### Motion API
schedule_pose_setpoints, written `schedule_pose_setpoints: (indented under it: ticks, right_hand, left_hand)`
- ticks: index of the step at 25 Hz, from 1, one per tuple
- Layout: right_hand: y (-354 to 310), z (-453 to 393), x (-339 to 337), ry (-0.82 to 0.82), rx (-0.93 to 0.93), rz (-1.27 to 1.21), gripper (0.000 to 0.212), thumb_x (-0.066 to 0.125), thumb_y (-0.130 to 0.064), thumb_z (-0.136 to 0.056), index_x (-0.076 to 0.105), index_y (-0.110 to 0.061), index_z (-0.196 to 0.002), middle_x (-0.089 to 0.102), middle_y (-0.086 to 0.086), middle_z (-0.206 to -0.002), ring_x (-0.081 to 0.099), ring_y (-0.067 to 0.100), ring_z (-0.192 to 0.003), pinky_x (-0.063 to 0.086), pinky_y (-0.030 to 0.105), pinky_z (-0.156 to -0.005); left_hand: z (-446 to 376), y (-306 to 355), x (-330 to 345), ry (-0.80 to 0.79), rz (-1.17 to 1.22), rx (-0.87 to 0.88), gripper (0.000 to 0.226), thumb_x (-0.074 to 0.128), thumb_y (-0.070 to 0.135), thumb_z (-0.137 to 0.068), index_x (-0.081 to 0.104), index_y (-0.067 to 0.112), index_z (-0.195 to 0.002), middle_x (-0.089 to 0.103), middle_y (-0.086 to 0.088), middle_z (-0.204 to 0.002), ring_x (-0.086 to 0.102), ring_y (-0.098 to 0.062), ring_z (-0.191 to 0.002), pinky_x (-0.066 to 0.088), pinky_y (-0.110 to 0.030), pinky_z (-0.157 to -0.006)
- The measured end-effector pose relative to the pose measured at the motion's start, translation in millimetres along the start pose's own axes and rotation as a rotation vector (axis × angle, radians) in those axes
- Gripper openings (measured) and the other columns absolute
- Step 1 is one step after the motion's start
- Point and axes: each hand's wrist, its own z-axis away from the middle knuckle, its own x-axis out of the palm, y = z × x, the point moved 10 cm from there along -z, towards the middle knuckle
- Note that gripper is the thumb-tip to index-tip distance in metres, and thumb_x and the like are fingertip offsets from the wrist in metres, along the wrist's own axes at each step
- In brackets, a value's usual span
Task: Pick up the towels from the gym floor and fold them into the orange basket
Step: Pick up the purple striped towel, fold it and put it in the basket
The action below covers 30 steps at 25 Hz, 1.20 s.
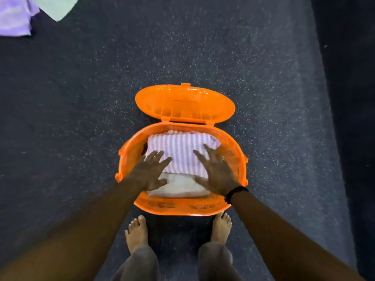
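Observation:
The orange basket stands on the dark speckled gym floor right in front of my bare feet, its oval lid hinged open at the far side. Inside lies a folded lilac-and-white striped towel on top of a folded white towel. My left hand lies flat with spread fingers on the left of the striped towel. My right hand lies the same way on its right side; a black band circles that wrist.
At the top left corner of the floor lie a lilac towel and a pale green towel, both unfolded. A darker mat edge runs down the right side. My feet stand close behind the basket.

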Motion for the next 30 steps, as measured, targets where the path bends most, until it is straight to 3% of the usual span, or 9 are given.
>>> schedule_pose_setpoints:
  ticks: [3,6,9,12,14,16,21,25,30]
  right_hand:
    - [-7,-25,61,-0.09,-0.14,0.267,0.104,0.058,-0.067,-0.078,-0.003,-0.028,-0.153,-0.011,0.007,-0.161,-0.006,0.033,-0.148,0.017,0.06,-0.114]
    - [20,-60,89,-0.005,-0.103,0.247,0.104,0.049,-0.078,-0.075,0.0,-0.031,-0.153,0.0,0.007,-0.162,0.003,0.037,-0.148,0.023,0.069,-0.104]
    - [46,-85,117,-0.025,-0.077,0.198,0.093,0.029,-0.081,-0.078,0.007,-0.031,-0.153,0.014,0.006,-0.161,0.014,0.037,-0.146,0.031,0.065,-0.1]
    - [71,-106,149,-0.052,-0.019,0.059,0.087,0.021,-0.079,-0.08,0.005,-0.035,-0.153,0.014,0.001,-0.161,0.012,0.032,-0.146,0.029,0.06,-0.107]
    - [80,-118,162,-0.072,-0.009,0.01,0.09,0.016,-0.083,-0.077,0.002,-0.037,-0.152,0.013,-0.002,-0.16,0.011,0.031,-0.146,0.029,0.059,-0.108]
    - [79,-116,157,-0.114,-0.032,-0.004,0.093,0.013,-0.086,-0.073,0.001,-0.038,-0.152,0.009,-0.004,-0.161,0.008,0.029,-0.147,0.029,0.058,-0.109]
    - [52,-56,73,-0.144,-0.055,0.003,0.092,0.021,-0.085,-0.078,0.013,-0.032,-0.153,0.009,0.003,-0.162,0.012,0.025,-0.148,0.02,0.05,-0.116]
    - [42,1,-66,-0.051,0.036,-0.087,0.094,0.021,-0.085,-0.076,0.021,-0.029,-0.152,0.017,0.003,-0.16,0.028,0.025,-0.142,0.031,0.048,-0.112]
    - [25,76,-303,0.149,0.092,-0.185,0.081,0.057,-0.054,-0.088,0.02,-0.021,-0.152,0.021,0.007,-0.158,0.023,0.025,-0.144,0.027,0.042,-0.115]
  left_hand:
    - [-40,-4,31,0.04,-0.153,0.031,0.091,0.049,0.055,-0.091,-0.01,0.025,-0.152,-0.022,-0.011,-0.158,-0.018,-0.03,-0.146,0.0,-0.051,-0.118]
    - [-80,-17,39,0.147,-0.137,0.031,0.1,0.043,0.07,-0.084,-0.018,0.026,-0.15,-0.027,-0.009,-0.155,-0.02,-0.031,-0.145,-0.003,-0.052,-0.118]
    - [-113,-22,58,0.208,-0.023,0.061,0.101,0.014,0.089,-0.072,-0.001,0.029,-0.152,-0.001,-0.011,-0.161,0.001,-0.033,-0.147,0.014,-0.057,-0.115]
    - [-143,-27,80,0.269,0.072,0.043,0.098,0.016,0.087,-0.074,0.017,0.027,-0.152,0.024,-0.012,-0.156,0.021,-0.036,-0.143,0.025,-0.057,-0.111]
    - [-155,-29,86,0.313,0.082,0.046,0.095,0.022,0.085,-0.076,0.018,0.028,-0.152,0.024,-0.012,-0.156,0.022,-0.035,-0.143,0.023,-0.055,-0.111]
    - [-150,-28,83,0.284,0.073,0.034,0.1,0.012,0.089,-0.072,0.013,0.03,-0.153,0.018,-0.011,-0.158,0.017,-0.033,-0.145,0.019,-0.054,-0.112]
    - [-81,-12,33,0.108,0.047,0.004,0.108,-0.004,0.092,-0.059,-0.003,0.036,-0.151,-0.006,-0.005,-0.161,-0.003,-0.026,-0.148,0.006,-0.046,-0.119]
    - [18,9,-87,0.196,0.027,0.023,0.116,-0.011,0.094,-0.055,0.003,0.033,-0.152,0.002,-0.007,-0.161,0.005,-0.025,-0.148,0.012,-0.045,-0.119]
    - [140,55,-290,0.384,0.006,0.02,0.121,-0.002,0.096,-0.055,0.015,0.027,-0.152,0.013,-0.01,-0.159,0.017,-0.026,-0.146,0.023,-0.043,-0.116]
